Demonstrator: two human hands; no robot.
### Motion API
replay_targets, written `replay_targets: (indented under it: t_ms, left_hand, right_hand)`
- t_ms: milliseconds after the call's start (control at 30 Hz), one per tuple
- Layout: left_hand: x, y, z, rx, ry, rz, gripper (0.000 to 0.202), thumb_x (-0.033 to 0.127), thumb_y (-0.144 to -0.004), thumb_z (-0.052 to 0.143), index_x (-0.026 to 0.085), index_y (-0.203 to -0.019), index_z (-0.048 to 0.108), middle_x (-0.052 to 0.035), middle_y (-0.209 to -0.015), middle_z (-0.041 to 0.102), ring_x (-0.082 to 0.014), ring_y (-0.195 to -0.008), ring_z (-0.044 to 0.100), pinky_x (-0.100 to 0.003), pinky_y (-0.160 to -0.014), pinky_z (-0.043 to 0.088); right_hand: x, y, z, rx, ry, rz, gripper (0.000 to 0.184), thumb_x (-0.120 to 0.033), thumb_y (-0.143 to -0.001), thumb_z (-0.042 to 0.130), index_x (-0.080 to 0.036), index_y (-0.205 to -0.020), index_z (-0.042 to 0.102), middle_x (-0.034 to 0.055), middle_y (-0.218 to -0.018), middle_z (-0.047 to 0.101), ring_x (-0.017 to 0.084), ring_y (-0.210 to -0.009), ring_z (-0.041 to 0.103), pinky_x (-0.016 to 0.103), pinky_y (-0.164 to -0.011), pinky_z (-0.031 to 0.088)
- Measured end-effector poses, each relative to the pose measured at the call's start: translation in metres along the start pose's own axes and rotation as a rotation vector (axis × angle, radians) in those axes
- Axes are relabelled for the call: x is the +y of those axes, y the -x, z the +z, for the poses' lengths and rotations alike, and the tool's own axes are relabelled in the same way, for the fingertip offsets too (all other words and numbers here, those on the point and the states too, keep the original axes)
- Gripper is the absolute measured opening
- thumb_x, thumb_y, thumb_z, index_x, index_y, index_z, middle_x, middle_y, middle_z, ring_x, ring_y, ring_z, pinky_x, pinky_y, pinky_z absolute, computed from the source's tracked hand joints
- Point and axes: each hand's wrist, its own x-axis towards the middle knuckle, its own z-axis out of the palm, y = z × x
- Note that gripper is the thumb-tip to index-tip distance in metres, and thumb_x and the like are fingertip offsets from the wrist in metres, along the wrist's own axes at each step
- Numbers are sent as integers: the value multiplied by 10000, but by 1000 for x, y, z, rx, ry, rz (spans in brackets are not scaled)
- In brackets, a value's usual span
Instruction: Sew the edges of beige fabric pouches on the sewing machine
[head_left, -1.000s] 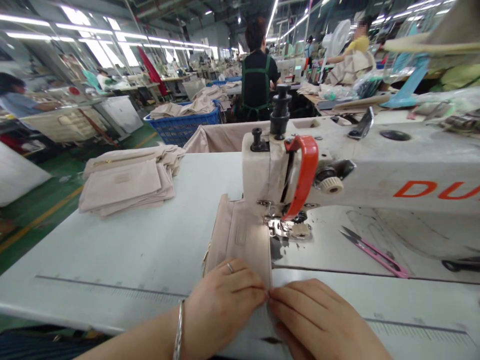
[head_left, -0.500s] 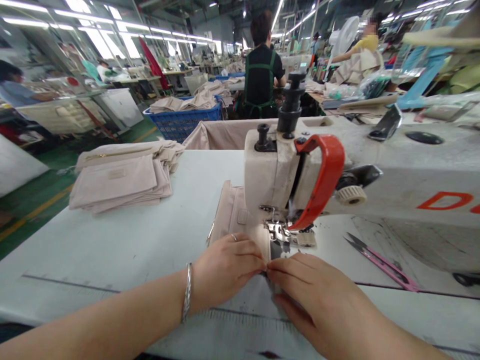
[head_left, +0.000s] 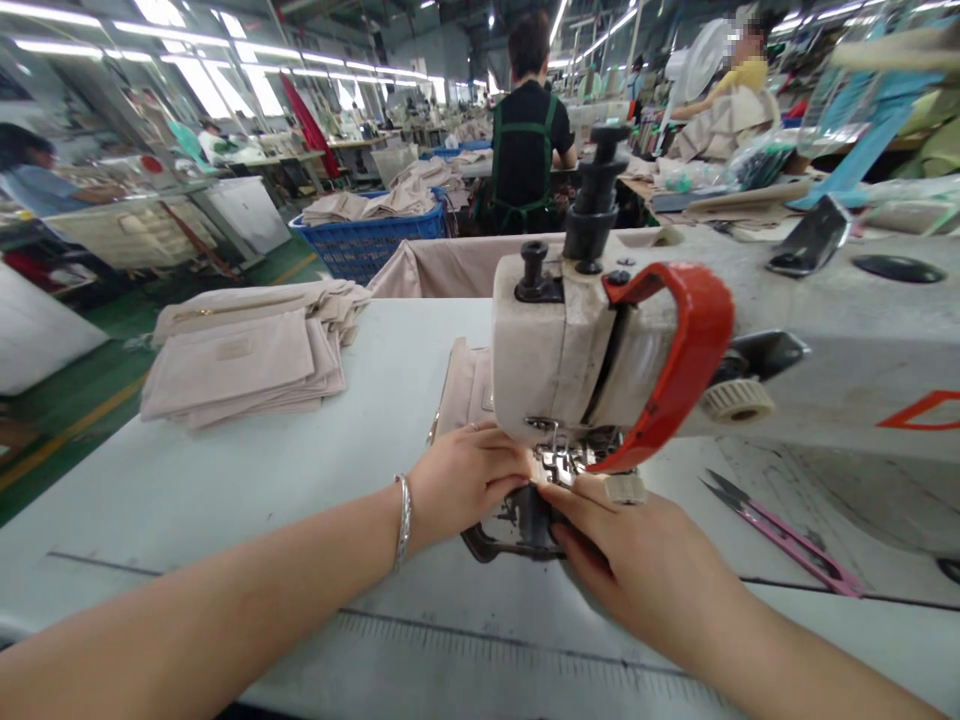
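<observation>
A beige fabric piece (head_left: pixel 466 385) lies under the head of a white sewing machine (head_left: pixel 570 350) with a red guard (head_left: pixel 686 350). My left hand (head_left: pixel 465 478), with a ring and a silver bracelet, pinches the near edge of the fabric just before the presser foot (head_left: pixel 559 462). My right hand (head_left: pixel 637 555) meets it fingertip to fingertip on the same edge, fingers closed on the cloth. A dark metal part (head_left: pixel 510 535) shows beneath the hands.
A stack of finished beige pieces (head_left: pixel 247 360) lies on the white table (head_left: pixel 225 490) at the left. Pink thread snips (head_left: pixel 780 535) lie to the right. A blue basket (head_left: pixel 367 245) of fabric and a person in a green apron (head_left: pixel 529 140) are behind.
Both hands have slid forward with the fabric, from the table's near edge up to the presser foot. Most of the fabric now lies under and behind the machine head.
</observation>
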Motion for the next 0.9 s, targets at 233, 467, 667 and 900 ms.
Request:
replay_targets:
  t_ms: [233, 467, 667, 900]
  left_hand:
    - [-22, -6, 11, 18, -6, -68, 155, 264, -913, 585, 235, -924, 736, 3, -989, 725, -198, -1010, 640, -369, -954, 507]
    - [-26, -5, 15, 16, -19, -83, 143, 247, -897, 599, 231, -933, 736, -5, -983, 729, -211, -1020, 634, -395, -953, 507]
    - [-11, -8, 4, -12, -53, -147, 148, 211, -886, 587, 235, -928, 727, -18, -950, 713, -207, -969, 643, -379, -899, 529]
    - [28, -8, -15, -208, 15, -271, 165, 153, -904, 547, 196, -935, 704, -32, -977, 696, -184, -893, 651, -324, -818, 539]
  right_hand:
    - [-1, -2, 3, -24, 44, 66, 354, -222, -907, 449, -171, -1229, 587, 105, -1043, 662, 293, -893, 638, 469, -751, 542]
    - [-2, -3, 1, -44, 21, 70, 345, -224, -913, 457, -169, -1228, 584, 109, -1040, 655, 292, -957, 625, 462, -792, 529]
    - [-1, -4, 1, -55, 19, 66, 335, -217, -924, 435, -175, -1219, 587, 101, -1031, 645, 283, -937, 619, 440, -779, 519]
    - [-1, -2, 0, -39, -18, 51, 317, -201, -905, 476, -199, -1200, 591, 84, -1054, 641, 261, -960, 599, 401, -800, 495]
